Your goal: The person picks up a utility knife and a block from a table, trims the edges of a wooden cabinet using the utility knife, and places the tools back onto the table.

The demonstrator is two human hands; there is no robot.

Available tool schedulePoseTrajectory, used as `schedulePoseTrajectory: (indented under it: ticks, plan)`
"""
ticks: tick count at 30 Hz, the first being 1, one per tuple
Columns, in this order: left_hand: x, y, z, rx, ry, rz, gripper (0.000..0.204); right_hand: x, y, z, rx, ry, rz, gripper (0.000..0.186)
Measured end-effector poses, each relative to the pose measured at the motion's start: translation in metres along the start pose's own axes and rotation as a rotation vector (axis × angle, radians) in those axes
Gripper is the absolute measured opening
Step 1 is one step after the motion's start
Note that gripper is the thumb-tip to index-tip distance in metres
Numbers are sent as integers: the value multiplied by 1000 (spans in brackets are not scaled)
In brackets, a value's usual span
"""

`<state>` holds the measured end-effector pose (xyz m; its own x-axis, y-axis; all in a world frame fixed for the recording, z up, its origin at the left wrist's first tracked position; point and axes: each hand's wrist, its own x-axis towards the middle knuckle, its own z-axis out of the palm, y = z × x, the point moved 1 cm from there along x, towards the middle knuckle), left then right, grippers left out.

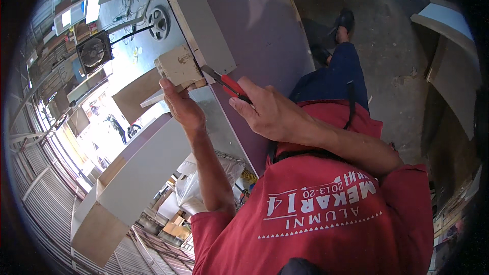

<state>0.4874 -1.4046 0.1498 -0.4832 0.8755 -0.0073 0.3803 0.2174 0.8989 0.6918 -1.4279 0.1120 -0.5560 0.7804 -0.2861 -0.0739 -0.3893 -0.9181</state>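
My left hand (184, 109) grips a small cream board (178, 64) beside the edge of a long panel with a pale purple face (244, 30) and a grey-white strip (206, 30). My right hand (267, 109) is closed on a red-and-black cutter (229, 85), its metal tip pointing up-left to the corner where the small board meets the strip. I cannot make out whether the tip touches the board.
Below left is a large white board piece (145, 173); at upper left are a fan (93, 53) and a wheel (159, 23). A curved panel (448, 71) stands at right. A distant person (117, 128) is near a bright opening. My feet (344, 23) show on the floor.
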Motion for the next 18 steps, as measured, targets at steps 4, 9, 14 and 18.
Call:
schedulePoseTrajectory:
  ticks: [4, 9, 14, 18]
  plan:
    - [1, -1, 0, 10, -3, -3, 69, 0, -6, -5, 23, -56, 77, 32]
    - [2, -1, -5, -13, -52, -24, 60, 1, -7, -6, -2, -66, 66, 32]
    - [2, 0, -4, -33, -59, -40, 61, -1, -9, -2, -65, -18, -2, 28]
    - [0, 2, -1, -29, -37, -32, 61, -2, -5, 3, -83, 38, -106, 27]
